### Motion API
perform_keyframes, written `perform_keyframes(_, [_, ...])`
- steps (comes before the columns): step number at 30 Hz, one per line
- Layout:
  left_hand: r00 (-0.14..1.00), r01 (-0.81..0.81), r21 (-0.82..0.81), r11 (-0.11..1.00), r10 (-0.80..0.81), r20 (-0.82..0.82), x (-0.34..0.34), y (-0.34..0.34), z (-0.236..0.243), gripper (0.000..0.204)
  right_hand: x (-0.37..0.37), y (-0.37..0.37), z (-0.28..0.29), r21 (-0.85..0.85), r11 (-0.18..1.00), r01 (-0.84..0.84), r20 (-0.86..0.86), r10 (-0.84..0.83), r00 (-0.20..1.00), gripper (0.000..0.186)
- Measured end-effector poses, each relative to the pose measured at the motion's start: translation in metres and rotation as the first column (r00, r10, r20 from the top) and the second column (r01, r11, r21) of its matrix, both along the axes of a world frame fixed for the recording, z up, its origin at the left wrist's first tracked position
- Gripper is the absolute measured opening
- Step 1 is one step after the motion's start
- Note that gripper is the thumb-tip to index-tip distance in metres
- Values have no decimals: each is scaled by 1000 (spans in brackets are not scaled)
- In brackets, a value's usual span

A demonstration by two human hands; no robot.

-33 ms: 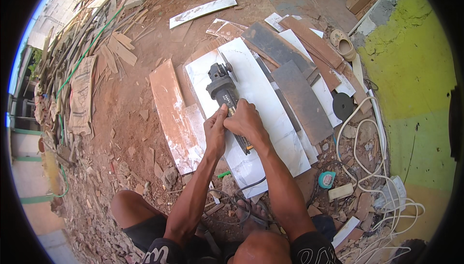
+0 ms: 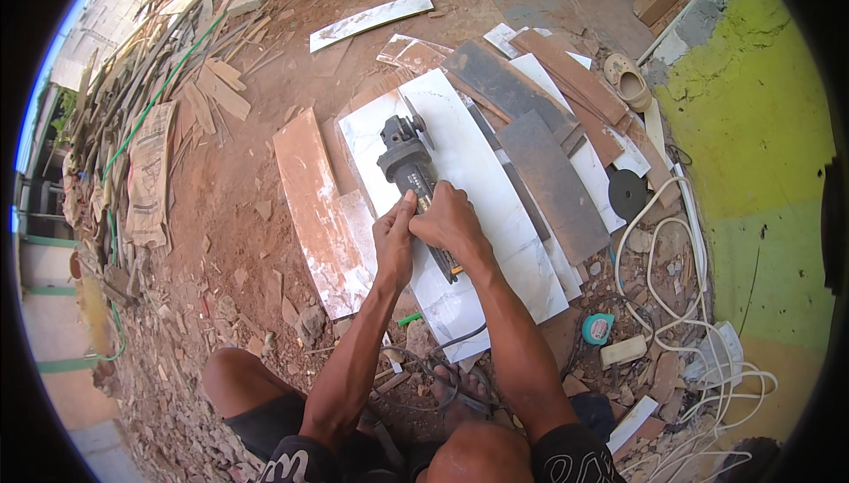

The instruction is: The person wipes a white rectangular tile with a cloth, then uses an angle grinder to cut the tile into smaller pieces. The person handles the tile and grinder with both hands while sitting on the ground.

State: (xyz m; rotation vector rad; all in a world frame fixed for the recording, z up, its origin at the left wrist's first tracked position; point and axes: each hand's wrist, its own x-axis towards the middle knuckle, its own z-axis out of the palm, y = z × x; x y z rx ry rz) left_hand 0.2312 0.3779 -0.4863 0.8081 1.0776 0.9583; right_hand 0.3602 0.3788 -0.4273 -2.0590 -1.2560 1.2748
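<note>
A dark angle grinder (image 2: pixel 409 164) lies lengthwise over a white marble-look tile (image 2: pixel 468 154), its thin disc at the far end. Both of my hands are closed on the grinder's body: my left hand (image 2: pixel 394 232) at its left side, thumb up along the body, and my right hand (image 2: pixel 447 222) over the top, knuckles up. A black cord (image 2: pixel 464 337) runs from the near end. Brown-backed tile pieces (image 2: pixel 301 182) lie to the left, and a stack of grey and brown tile strips (image 2: pixel 553 184) lies to the right.
A teal tape measure (image 2: pixel 598 328), a black disc (image 2: pixel 626 194), coiled white cable (image 2: pixel 672 297) and a beige clog (image 2: pixel 626 82) lie to the right, beside a yellow-green wall (image 2: pixel 734 94). Wood scraps (image 2: pixel 217 89) are piled at the upper left. Rubble (image 2: pixel 190 403) covers the ground near my knees.
</note>
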Motion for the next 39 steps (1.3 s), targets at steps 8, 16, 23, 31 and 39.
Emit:
perform_keyframes(8, [1000, 14, 2, 1000, -14, -1, 5, 2, 7, 42, 5, 2, 9, 18, 1000, -4, -14, 4, 1000, 51])
perform_keyframes(16, [1000, -2, -19, 1000, 3, 11, -1, 20, 2, 39, 2, 13, 3, 80, 997, 13, -29, -10, 1000, 50])
perform_keyframes(23, [1000, -29, -15, 999, 30, 4, 3, 38, 4, 35, -1, 31, 1, 124, 991, 41, -23, -38, 999, 51])
perform_keyframes(31, [999, -50, -11, 999, 50, -4, 3, 51, 4, 34, -1, 43, 10, 70, 997, 13, -50, -9, 999, 54])
perform_keyframes(39, [999, -49, -41, 998, 50, 11, 6, 52, 10, 35, -2, 48, 2, 60, 998, 9, -5, -9, 1000, 56])
